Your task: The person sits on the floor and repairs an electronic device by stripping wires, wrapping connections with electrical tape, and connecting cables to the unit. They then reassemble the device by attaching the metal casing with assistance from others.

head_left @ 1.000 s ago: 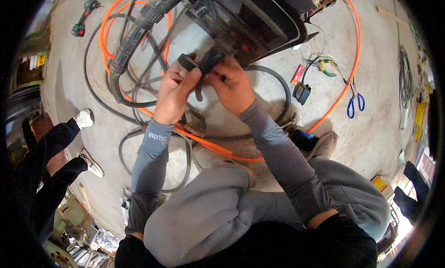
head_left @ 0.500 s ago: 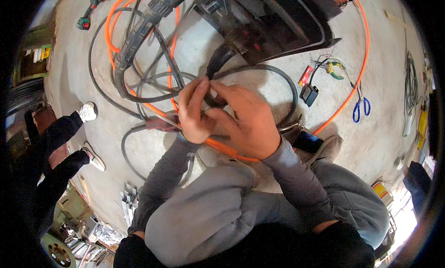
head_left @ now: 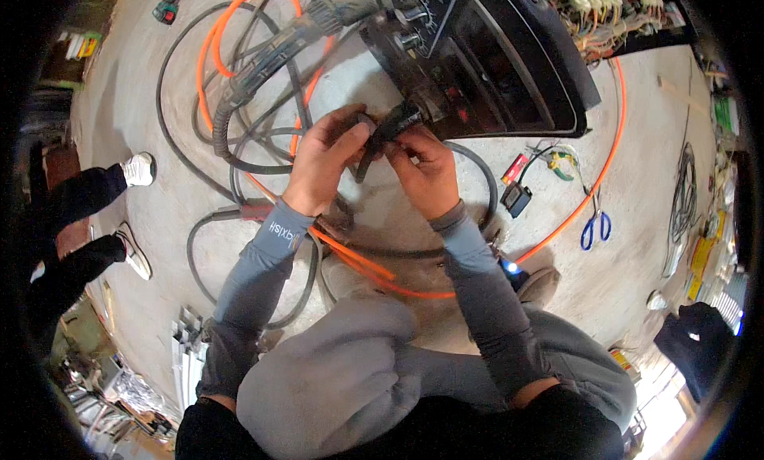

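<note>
A thick black cable point(head_left: 391, 127) comes out of the front of a black machine point(head_left: 497, 70) and hangs down between my hands. My left hand point(head_left: 325, 159) is closed at the cable's left side, thumb against curled fingers; what lies in them is hidden. From the right, the fingers of my right hand point(head_left: 426, 172) pinch the cable just below the machine. The machine has a dark panel with knobs and stands tilted above my hands.
Orange hose point(head_left: 362, 263) and black cables loop over the concrete floor. A corrugated-sleeved handle point(head_left: 274, 60) lies upper left, a cordless drill point(head_left: 165, 13) beyond. On the right are blue-handled scissors point(head_left: 595, 229), pliers point(head_left: 563, 164) and a black adapter point(head_left: 516, 199). Another person's shoes point(head_left: 139, 169) stand left.
My hands have drawn apart, the left to one side of the cable and the right to the other, so the cable shows between them. My view has shifted, showing more of the machine.
</note>
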Available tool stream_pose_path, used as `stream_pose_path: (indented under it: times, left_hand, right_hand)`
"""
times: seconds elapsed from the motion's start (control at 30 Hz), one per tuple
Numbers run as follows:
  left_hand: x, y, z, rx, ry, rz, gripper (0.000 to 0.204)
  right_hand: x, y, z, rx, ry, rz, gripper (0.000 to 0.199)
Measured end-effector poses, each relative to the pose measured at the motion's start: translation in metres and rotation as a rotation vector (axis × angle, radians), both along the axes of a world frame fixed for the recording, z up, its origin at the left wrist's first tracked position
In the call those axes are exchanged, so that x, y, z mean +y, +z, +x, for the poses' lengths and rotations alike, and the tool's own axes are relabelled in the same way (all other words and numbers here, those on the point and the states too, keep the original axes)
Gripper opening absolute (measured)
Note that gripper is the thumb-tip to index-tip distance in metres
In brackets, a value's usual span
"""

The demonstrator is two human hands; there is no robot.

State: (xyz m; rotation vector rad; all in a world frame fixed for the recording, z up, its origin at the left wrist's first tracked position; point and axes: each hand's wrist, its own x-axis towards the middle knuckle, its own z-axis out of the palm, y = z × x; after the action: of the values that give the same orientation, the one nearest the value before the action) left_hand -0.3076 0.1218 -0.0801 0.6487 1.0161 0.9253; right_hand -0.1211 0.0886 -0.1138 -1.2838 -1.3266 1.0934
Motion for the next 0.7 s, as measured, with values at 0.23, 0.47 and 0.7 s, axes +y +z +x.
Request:
stream_pose_path:
  times: [0.23, 0.47, 0.7]
  left_hand:
    - [-0.052, 0.022, 0.008, 1.025, 0.191, 1.013, 0.06]
    - [-0.062, 0.003, 0.0, 0.769, 0.093, 0.999, 0.069]
    - [-0.018, -0.008, -0.001, 0.191, -0.121, 0.043, 0.043]
  right_hand:
    - [-0.024, 0.093, -0.018, -0.093, -0.08, 0.088, 0.035]
    - [-0.031, 0.083, 0.015, -0.24, 0.148, -0.044, 0.035]
    - [-0.001, -0.003, 0.015, -0.16, 0.189, 0.129, 0.018]
